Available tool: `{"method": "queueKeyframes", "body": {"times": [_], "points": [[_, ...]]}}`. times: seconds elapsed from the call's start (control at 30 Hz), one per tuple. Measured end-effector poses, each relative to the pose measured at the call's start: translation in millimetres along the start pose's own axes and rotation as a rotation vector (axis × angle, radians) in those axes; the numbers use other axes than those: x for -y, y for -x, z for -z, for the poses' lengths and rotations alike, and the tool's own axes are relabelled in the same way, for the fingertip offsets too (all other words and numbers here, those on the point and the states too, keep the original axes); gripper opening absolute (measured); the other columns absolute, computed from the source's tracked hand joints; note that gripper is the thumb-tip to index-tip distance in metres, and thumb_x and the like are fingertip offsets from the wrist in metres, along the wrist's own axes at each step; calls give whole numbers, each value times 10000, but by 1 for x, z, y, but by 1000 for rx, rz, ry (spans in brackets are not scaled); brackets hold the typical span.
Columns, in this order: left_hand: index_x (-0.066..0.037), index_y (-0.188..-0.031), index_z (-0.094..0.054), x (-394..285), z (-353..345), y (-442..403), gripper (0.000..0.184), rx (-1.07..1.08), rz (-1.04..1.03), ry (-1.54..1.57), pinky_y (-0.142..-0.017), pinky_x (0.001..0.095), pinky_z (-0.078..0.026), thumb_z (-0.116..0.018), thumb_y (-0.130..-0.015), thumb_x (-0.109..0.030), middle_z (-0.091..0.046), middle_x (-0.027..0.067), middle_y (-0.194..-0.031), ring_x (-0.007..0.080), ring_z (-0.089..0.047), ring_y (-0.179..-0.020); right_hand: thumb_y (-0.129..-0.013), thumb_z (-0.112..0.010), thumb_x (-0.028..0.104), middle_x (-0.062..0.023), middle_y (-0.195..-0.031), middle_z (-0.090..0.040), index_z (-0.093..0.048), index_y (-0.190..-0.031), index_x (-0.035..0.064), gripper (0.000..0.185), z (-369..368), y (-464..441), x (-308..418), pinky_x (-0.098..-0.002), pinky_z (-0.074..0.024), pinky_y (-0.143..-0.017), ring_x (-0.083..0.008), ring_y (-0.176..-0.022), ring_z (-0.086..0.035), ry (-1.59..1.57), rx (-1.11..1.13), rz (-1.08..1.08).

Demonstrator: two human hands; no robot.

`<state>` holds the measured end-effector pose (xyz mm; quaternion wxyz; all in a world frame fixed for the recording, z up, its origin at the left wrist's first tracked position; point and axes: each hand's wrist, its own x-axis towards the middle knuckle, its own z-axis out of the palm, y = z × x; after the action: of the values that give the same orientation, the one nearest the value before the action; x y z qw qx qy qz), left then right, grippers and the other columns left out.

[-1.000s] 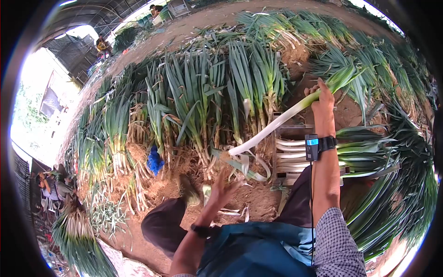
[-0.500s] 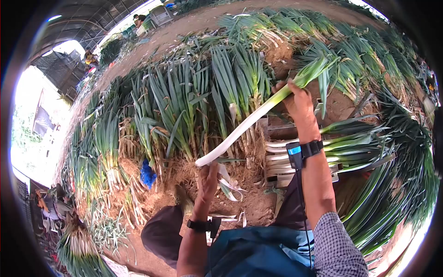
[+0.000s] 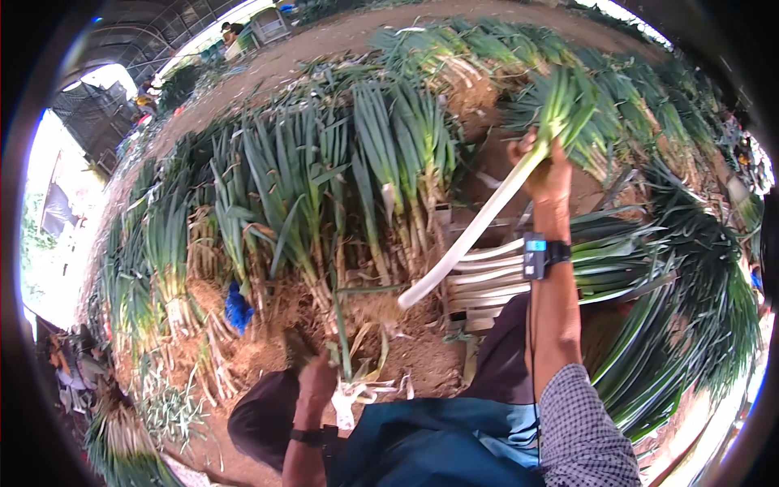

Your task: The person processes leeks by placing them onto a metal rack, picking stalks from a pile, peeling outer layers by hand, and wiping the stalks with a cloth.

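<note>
My right hand (image 3: 545, 172) is closed around a leek (image 3: 479, 231), gripping it where the white stem turns to green leaves. The leek slants up to the right, its trimmed white end (image 3: 410, 297) pointing down and left, free of any hand. My left hand (image 3: 316, 381) is low, over the ground beside my knee, its fingers curled; what they hold, if anything, is hidden. Just right of it, a long green leaf strip (image 3: 341, 341) and pale peelings (image 3: 357, 395) show. Under my right forearm lies a row of cleaned leeks (image 3: 495, 280) with white stems side by side.
Bunches of untrimmed leeks (image 3: 300, 178) with soil-covered roots stand in a row ahead. More leek piles (image 3: 706, 260) lie to the right. A blue crumpled item (image 3: 238, 308) sits among the roots at left. Another person (image 3: 231, 32) is far off at the back.
My left hand has left the leek's white end and moved down and left. My right hand has carried the leek right and slightly up. A leaf strip now shows beside the left hand.
</note>
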<state>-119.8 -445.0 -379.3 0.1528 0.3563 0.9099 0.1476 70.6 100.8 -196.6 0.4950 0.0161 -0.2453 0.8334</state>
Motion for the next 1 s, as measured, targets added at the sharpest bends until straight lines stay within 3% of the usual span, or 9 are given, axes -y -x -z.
{"method": "queueKeyframes", "body": {"times": [0.13, 0.27, 0.33, 0.5, 0.6, 0.63, 0.73, 0.87, 1.0], "points": [[-33, -1183, -649, -74, 80, -51, 297, -159, -229, 256, -701, 413, -538, -624, -913, -155, -694, 222, -980, 341, -694, -867, -989, -555, 364, -73, -844, -584, -579, -1168, -38, 441, -14, 13, -21, -428, -450, -910, -183, -728, -534, -187, 221, -43], [-18, -1409, -477, -178, 137, -77, 530, 134, -282, 719, -712, 377, -589, -636, -961, -254, -581, 243, -1319, 258, -701, -963, -981, -572, 372, -70, -808, -586, -591, -1164, -56, 466, -43, 31, -44, -388, -444, -833, -168, -654, -504, -281, 259, -126], [14, -1432, -427, -214, 130, -93, 586, 192, -406, 817, -671, 295, -587, -630, -968, -281, -571, 224, -1300, 214, -699, -829, -991, -545, 408, -50, -757, -578, -608, -1124, -42, 474, -52, 39, -56, -363, -443, -768, -161, -587, -489, -301, 284, -212], [21, -1310, -558, -270, 115, -115, 448, 462, -739, 770, -658, 260, -581, -621, -982, -278, -679, 145, -1097, 142, -692, -849, -975, -528, 537, 24, -642, -435, -599, -1040, 0, 545, -68, 60, -80, -276, -384, -615, -87, -494, -398, -229, 153, -293], [4, -1177, -662, -272, 104, -120, 375, 600, -511, 866, -741, 297, -580, -611, -987, -316, -714, 98, -913, 137, -687, -829, -957, -525, 578, 13, -624, -501, -642, -990, 25, 566, -59, 56, -79, -287, -393, -588, -106, -473, -410, -304, 216, -386], [4, -1027, -708, -270, 99, -119, 308, 544, -506, 943, -709, 277, -571, -570, -1012, -271, -704, 65, -810, 120, -678, -768, -955, -510, 597, 20, -610, -499, -644, -985, 25, 588, -55, 56, -79, -281, -391, -559, -101, -452, -403, -291, 195, -380], [-41, -960, -688, -255, 90, -129, 253, 406, -590, 1060, -705, 281, -582, -567, -1013, -256, -706, 79, -864, 146, -685, -773, -939, -492, 644, 32, -584, -487, -636, -992, 14, 648, -49, 50, -73, -280, -400, -541, -94, -417, -397, -250, 184, -379], [-76, -966, -648, -265, 119, -110, 268, 201, -159, 1821, -696, 273, -556, -493, -1035, -284, -688, 118, -932, 155, -665, -810, -915, -555, 628, 46, -604, -443, -538, -1056, -24, 668, -33, 43, -66, -245, -399, -570, -61, -431, -381, -248, 220, -336], [-55, -912, -572, -196, 115, -97, 279, 384, -249, 1941, -616, 303, -518, -477, -1043, -283, -629, 108, -757, 142, -579, -628, -882, -632, 592, 43, -638, -475, -498, -1087, -67, 703, -22, 39, -56, -244, -423, -597, -52, -439, -420, -284, 172, -288]]}}
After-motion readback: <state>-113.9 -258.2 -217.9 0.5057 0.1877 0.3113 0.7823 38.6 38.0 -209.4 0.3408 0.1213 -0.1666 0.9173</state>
